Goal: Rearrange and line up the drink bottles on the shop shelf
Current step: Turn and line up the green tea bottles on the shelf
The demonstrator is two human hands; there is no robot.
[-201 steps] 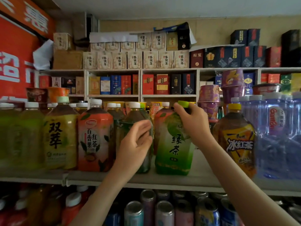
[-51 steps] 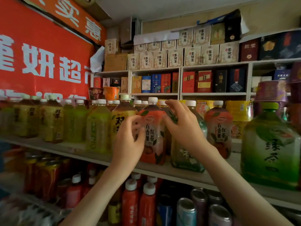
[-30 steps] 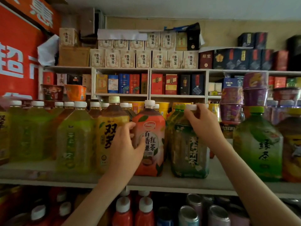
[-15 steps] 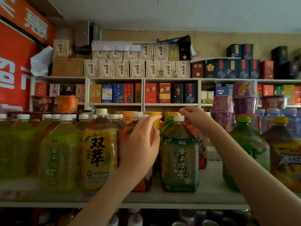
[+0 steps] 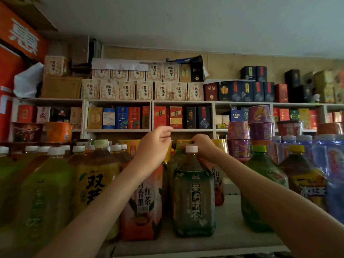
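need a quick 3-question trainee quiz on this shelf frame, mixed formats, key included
1. True or false: the dark green bottle in the front row has a green cap.
2. Which bottle stands immediately left of it in view? A) yellow-label bottle B) orange-label bottle C) blue water bottle
3. Fill in: the ___ hand reaches behind that bottle's cap.
Key: 1 false, the cap is white; 2 B; 3 right hand.

On the pale shop shelf (image 5: 229, 231), the left hand (image 5: 155, 146) hovers, fingers loosely curled, above the orange-labelled plastic tea bottle (image 5: 143, 203); the right hand (image 5: 204, 147) reaches behind the white-capped dark green tea bottle (image 5: 193, 198) (its grip hidden).
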